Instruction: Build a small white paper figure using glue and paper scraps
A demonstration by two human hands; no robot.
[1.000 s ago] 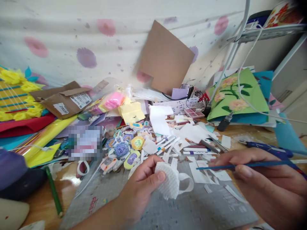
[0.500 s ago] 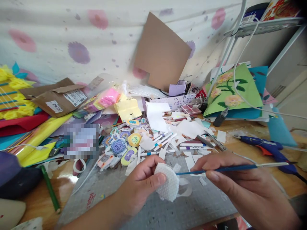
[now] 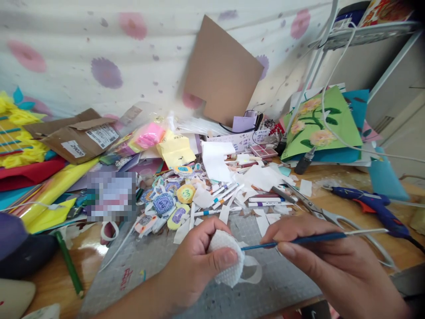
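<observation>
My left hand (image 3: 202, 261) pinches a small rounded white piece of textured fabric (image 3: 229, 274) between thumb and fingers. A white ribbon loop (image 3: 255, 272) hangs at its right side. My right hand (image 3: 318, 252) grips a thin blue paintbrush (image 3: 318, 238) lying nearly level. The narrow handle end touches the fabric piece's right edge; whether it goes inside cannot be made out. Its other, pale end points right. Both hands are above the grey cutting mat (image 3: 186, 297). Behind them lie several coloured badge-like fabric pieces (image 3: 164, 201).
Markers (image 3: 270, 204) and white scraps (image 3: 262, 177) cover the mat's back. Scissors (image 3: 318, 210) lie partly behind my right hand, with a blue glue gun (image 3: 368, 199) further right. A green pencil (image 3: 69, 263) lies left. A cardboard box (image 3: 76, 135) and cardboard sheet (image 3: 222, 71) stand behind.
The right hand and paintbrush have moved slightly left and down. The left thumb reaches further across the fabric piece, which has tilted. More of the scissors shows now.
</observation>
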